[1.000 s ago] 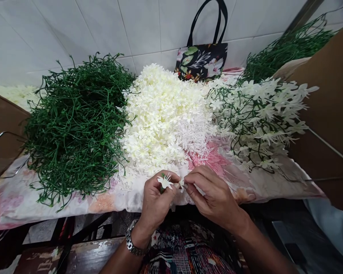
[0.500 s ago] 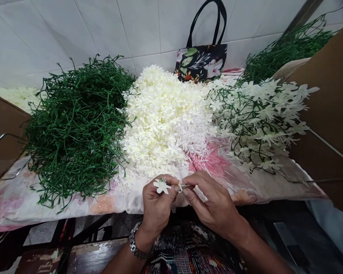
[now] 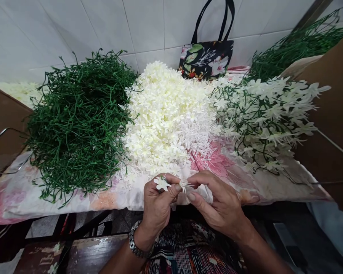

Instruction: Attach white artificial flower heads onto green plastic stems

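Observation:
My left hand (image 3: 158, 205), with a metal watch on its wrist, pinches an artificial flower between thumb and forefinger. One white bloom (image 3: 161, 183) sticks out on the left of the fingers. A second white bloom (image 3: 184, 185), with thin pale stamens, shows just right of the left thumb tip. Around those stamens, my right hand (image 3: 217, 201) has its thumb and forefinger apart, the forefinger close to the stamen tips. The stem inside the left hand is mostly hidden. Behind both hands lies a heap of loose cream-white petals (image 3: 160, 118).
Green plastic stems (image 3: 77, 129) are heaped on the left. Finished white flower sprays (image 3: 268, 118) lie right, beside a cardboard box (image 3: 328, 133). A bundle of white stamens (image 3: 198, 133) rests mid-table on the floral cloth (image 3: 103, 203). A flowered handbag (image 3: 207, 59) leans on the tiled wall.
The right thumb and forefinger have parted from their pinch beside the left thumb, and the second bloom with its stamens now shows between the hands. The view has shifted slightly.

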{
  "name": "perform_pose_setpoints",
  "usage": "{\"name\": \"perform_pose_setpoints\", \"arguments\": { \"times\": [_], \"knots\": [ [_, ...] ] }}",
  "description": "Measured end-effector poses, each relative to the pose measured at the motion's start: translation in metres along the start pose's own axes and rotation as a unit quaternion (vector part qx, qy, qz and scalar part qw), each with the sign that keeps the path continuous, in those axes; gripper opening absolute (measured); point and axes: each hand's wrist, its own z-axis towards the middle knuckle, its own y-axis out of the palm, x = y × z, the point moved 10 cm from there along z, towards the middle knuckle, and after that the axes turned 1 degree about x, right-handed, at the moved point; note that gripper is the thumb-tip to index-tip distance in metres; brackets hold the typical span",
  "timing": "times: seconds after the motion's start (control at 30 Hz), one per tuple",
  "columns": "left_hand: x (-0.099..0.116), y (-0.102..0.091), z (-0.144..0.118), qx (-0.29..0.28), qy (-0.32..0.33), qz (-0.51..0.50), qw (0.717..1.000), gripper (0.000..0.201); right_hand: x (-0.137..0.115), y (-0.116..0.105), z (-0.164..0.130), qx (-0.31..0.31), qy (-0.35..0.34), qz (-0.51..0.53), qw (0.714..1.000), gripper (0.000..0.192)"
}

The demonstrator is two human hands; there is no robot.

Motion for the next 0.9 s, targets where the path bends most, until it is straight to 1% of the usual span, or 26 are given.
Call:
{"name": "perform_pose_setpoints", "arguments": {
  "times": [0.07, 0.1, 0.17, 0.2, 0.3, 0.4, 0.53, 0.63, 0.7, 0.8, 0.83, 0.9],
  "knots": [
    [0.002, -0.002, 0.000, 0.001, 0.015, 0.006, 1.000, 0.023, 0.000, 0.000, 0.001, -0.002, 0.005, 0.004, 1.000, 0.013],
    [0.003, -0.003, -0.001, 0.001, 0.024, 0.010, 1.000, 0.021, 0.000, 0.001, 0.001, -0.006, 0.004, 0.000, 1.000, 0.019],
    [0.005, -0.003, -0.002, -0.010, 0.052, 0.025, 0.998, 0.017, 0.000, 0.005, 0.001, -0.020, 0.000, -0.007, 1.000, 0.029],
    [0.006, -0.002, -0.003, -0.021, 0.066, 0.034, 0.997, 0.015, 0.000, 0.008, 0.001, -0.028, -0.005, -0.007, 1.000, 0.029],
    [0.005, 0.001, -0.006, -0.062, 0.084, 0.059, 0.993, 0.012, -0.002, 0.012, 0.000, -0.033, -0.018, 0.007, 0.999, 0.018],
    [0.004, 0.004, -0.007, -0.096, 0.088, 0.096, 0.987, 0.015, 0.001, 0.009, -0.001, -0.020, -0.011, 0.011, 1.000, 0.014],
    [0.011, 0.012, -0.009, -0.149, 0.097, 0.149, 0.973, 0.025, 0.010, 0.005, -0.003, -0.007, 0.028, 0.008, 1.000, 0.010],
    [0.020, 0.014, -0.009, -0.163, 0.108, 0.184, 0.963, 0.030, 0.018, 0.002, -0.005, 0.001, 0.066, 0.005, 0.998, 0.006],
    [0.020, 0.014, -0.010, -0.176, 0.098, 0.199, 0.959, 0.032, 0.021, 0.000, -0.006, 0.007, 0.076, 0.012, 0.997, 0.006],
    [0.014, 0.016, -0.012, -0.203, 0.068, 0.200, 0.956, 0.034, 0.020, -0.004, -0.006, 0.015, 0.068, 0.027, 0.997, 0.007],
    [0.013, 0.015, -0.012, -0.203, 0.059, 0.195, 0.958, 0.034, 0.020, -0.005, -0.006, 0.017, 0.065, 0.030, 0.997, 0.007],
    [0.011, 0.013, -0.012, -0.186, 0.050, 0.184, 0.964, 0.033, 0.019, -0.006, -0.006, 0.018, 0.065, 0.033, 0.997, 0.006]
  ]
}}
